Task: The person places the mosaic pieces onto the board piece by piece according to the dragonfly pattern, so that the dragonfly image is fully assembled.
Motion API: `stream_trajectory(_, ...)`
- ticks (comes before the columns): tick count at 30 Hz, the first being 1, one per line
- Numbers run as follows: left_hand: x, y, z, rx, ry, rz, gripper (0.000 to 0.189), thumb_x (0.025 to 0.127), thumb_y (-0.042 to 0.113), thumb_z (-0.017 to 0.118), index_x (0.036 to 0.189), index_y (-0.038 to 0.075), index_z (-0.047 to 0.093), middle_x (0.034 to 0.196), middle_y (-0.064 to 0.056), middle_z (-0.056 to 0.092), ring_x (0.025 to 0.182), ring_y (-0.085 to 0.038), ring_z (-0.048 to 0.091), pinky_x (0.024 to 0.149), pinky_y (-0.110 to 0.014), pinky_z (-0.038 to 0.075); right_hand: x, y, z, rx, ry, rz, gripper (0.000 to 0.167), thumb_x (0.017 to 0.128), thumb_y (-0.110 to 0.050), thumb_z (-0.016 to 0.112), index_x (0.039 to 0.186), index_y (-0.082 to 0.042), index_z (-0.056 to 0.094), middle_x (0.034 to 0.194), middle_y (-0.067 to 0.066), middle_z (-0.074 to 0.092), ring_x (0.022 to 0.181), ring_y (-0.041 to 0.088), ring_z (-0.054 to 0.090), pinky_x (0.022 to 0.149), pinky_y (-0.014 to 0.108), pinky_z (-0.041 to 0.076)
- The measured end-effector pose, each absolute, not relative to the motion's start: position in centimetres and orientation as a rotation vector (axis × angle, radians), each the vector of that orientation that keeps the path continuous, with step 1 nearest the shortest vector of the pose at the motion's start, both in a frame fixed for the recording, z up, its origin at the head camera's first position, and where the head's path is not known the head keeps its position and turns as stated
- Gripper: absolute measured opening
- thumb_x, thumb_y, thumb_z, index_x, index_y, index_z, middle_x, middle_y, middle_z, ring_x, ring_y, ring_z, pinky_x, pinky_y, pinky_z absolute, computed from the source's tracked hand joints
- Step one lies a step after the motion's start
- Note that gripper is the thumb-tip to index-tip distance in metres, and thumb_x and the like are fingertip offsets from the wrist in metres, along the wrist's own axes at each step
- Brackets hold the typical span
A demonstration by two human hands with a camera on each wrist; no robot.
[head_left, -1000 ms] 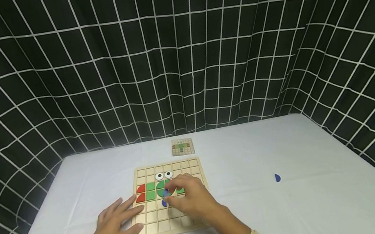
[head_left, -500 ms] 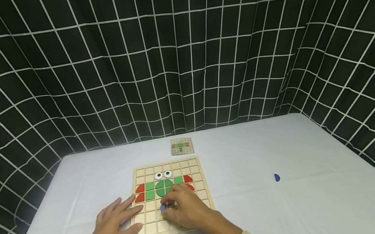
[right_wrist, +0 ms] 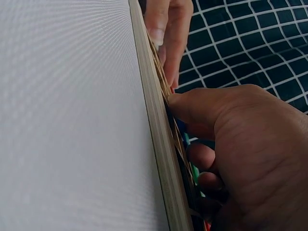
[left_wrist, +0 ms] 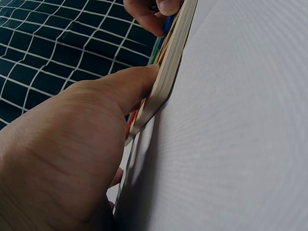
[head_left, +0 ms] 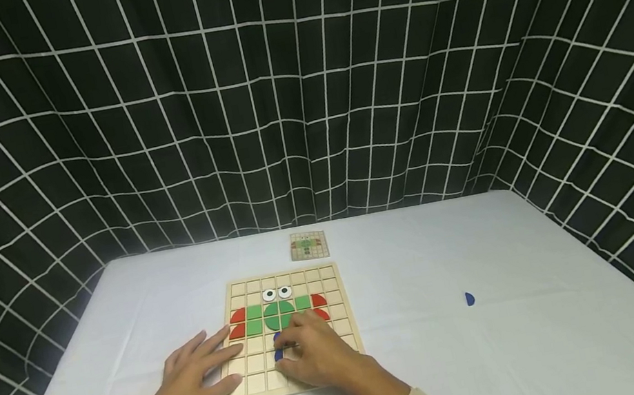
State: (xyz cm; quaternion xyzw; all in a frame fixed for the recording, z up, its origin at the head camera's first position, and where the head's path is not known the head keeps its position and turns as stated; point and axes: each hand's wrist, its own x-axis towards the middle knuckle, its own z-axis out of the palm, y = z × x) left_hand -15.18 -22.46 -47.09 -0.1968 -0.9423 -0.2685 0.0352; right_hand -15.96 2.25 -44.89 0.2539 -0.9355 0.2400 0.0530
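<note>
A wooden grid board (head_left: 256, 384) lies on the white table, holding red corner pieces (head_left: 237, 316), green square pieces (head_left: 253, 313), a green circle (head_left: 272, 317) of quarter pieces and two eye pieces (head_left: 285, 292). My left hand (head_left: 196, 375) rests along the board's left edge, fingers spread, thumb at the near corner. Low over the board, my right hand (head_left: 314, 350) pinches a blue half-round piece (head_left: 278, 355) between thumb and curled fingers, down at a grid cell. Just above it shows another blue piece (head_left: 277, 337), partly covered by the fingers.
Behind the board lies a small pattern card (head_left: 309, 245) with a similar figure. A loose blue half-round piece (head_left: 470, 298) is on the table at right. Black curtains with white grid lines (head_left: 299, 88) surround the table's back and sides.
My right hand has brought the blue half-round piece from over the green circle down toward the near side, to the cell below the other blue piece. The left hand stays in place.
</note>
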Motion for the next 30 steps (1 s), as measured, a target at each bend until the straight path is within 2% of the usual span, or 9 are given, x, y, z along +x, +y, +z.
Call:
stream_trajectory(14,-15.31,-22.55,-46.81,-0.617,-2.878,-0.811,0.043,0.082,0.053,0.062,0.12,0.034,0.062,0.145,0.003,0.043,0.136,-0.037,0.027,0.104,-0.059,0.014,-16.05,2.37,-44.9,0.809,-2.797,0.765,0.016,0.077,-0.032,0.069,0.092,-0.028,0.072,0.09,-0.013,0.055,0.085,0.005,0.043,0.071,0.018,0.038)
stream_trajectory(18,-15.31,-22.58,-46.98,-0.62,-2.877,-0.82,0.044,0.082,0.053,0.062,0.12,0.033,0.062,0.145,0.003,0.043,0.136,-0.037,0.027,0.104,-0.059,0.013,-15.94,2.35,-44.84,0.804,-2.789,0.759,0.015,0.076,-0.032,0.069,0.09,-0.028,0.073,0.09,-0.012,0.056,0.086,0.006,0.044,0.073,0.018,0.039)
stream_trajectory(24,-15.34,-22.52,-47.07,-0.623,-2.874,-0.813,0.043,0.081,0.053,0.062,0.12,0.034,0.062,0.145,0.003,0.043,0.136,-0.037,0.027,0.104,-0.059,0.013,-15.86,2.53,-45.0,0.76,-2.763,0.761,0.023,0.077,-0.031,0.065,0.099,-0.024,0.07,0.096,-0.008,0.057,0.094,0.009,0.048,0.08,0.023,0.045)
stream_trajectory(30,-15.26,-22.43,-46.92,-0.622,-2.877,-0.812,0.043,0.081,0.052,0.063,0.12,0.033,0.062,0.145,0.002,0.043,0.136,-0.037,0.027,0.104,-0.06,0.014,-15.85,2.46,-45.1,0.756,-2.769,0.756,0.028,0.078,-0.031,0.064,0.105,-0.024,0.068,0.098,-0.007,0.058,0.095,0.01,0.049,0.081,0.024,0.046)
